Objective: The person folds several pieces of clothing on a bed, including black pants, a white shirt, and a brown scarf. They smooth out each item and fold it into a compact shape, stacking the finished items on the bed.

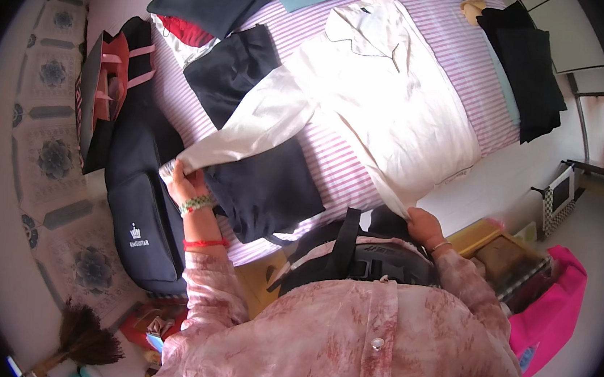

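Note:
A white satin pajama shirt [392, 104] with dark piping at its collar lies spread on a pink-striped bed sheet [337, 162]. My left hand [185, 181] grips the cuff of one long sleeve, which is stretched out towards the lower left. With my right hand [422, 226] I pinch the end of the other sleeve, near the bed's close edge. Under and beside the stretched sleeve lie a folded black garment [269, 191] and a black satin garment [234, 70].
A black guitar bag [141, 216] and a paper bag with pink handles [110, 83] stand at the left. Dark folded clothes [531, 74] lie at the bed's right edge. A black backpack [377, 256] is right before me. A bright pink bag [554, 311] is at the lower right, a broom [84, 331] at the lower left.

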The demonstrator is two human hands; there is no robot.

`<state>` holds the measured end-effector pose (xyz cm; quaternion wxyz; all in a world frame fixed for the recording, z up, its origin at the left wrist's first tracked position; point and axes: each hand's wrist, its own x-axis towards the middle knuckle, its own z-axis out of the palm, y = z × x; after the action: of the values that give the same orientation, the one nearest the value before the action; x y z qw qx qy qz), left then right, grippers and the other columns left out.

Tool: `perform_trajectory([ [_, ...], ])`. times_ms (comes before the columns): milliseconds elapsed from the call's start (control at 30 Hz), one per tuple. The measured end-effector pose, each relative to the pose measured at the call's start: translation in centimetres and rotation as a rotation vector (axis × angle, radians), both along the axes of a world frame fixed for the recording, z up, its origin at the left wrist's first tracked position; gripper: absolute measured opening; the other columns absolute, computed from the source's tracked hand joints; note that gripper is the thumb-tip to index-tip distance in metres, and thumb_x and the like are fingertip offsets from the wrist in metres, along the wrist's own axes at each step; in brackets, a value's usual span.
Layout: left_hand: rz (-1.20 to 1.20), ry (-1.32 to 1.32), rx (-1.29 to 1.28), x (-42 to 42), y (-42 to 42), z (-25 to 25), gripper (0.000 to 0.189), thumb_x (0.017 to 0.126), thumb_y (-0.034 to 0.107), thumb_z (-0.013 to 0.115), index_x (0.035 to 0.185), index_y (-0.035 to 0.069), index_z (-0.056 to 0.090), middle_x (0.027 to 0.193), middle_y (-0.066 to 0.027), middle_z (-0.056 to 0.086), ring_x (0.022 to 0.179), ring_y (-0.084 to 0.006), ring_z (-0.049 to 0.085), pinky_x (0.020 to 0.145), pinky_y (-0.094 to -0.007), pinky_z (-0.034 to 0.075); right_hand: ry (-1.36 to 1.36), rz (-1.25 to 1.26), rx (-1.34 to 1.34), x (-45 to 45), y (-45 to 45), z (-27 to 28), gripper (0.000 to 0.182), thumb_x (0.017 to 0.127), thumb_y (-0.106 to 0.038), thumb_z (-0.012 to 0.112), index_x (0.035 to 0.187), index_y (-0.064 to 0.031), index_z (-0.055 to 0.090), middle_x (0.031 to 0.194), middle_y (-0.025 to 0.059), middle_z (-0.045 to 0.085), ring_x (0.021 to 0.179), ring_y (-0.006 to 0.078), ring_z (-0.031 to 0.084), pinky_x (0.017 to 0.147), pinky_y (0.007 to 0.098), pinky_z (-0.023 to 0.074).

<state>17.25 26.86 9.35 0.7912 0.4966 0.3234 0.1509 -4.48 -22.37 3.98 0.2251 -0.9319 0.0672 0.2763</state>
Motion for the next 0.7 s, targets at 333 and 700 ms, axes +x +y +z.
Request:
perform_trajectory([
  [333, -0.46, -0.335, 0.061, 16.6, -25.7, 10.7, 0.01, 0.08, 0.005, 0.056, 0.089, -0.001, 0.057, 0.086, -0.0142, 0.061, 0.076, -0.0264, 0.062, 0.062, -0.0439, 0.055, -0.093, -0.15, 0.147, 0.2, -4.6, -2.0, 0.015, 0.08, -0.018, 0.044, 0.08, -0.0043, 0.05, 0.077, 0.0191, 0.056, 0.075, 0.0383, 0.054, 0.067, 0.0462, 0.0433],
  [700, -1.079, -0.375, 0.274, 25.4, -52.9, 9.4, 0.031, 0.083, 0.011, 0.056, 0.111, 0.008, 0.045, 0.098, -0.0105, 0.056, 0.083, -0.0224, 0.058, 0.063, -0.0372, 0.052, 0.007, -0.42, 0.385, 2.2, -11.0, -4.3, 0.027, 0.082, -0.024, 0.047, 0.098, -0.0038, 0.055, 0.086, 0.0233, 0.058, 0.084, 0.0407, 0.054, 0.071, 0.044, 0.0437],
])
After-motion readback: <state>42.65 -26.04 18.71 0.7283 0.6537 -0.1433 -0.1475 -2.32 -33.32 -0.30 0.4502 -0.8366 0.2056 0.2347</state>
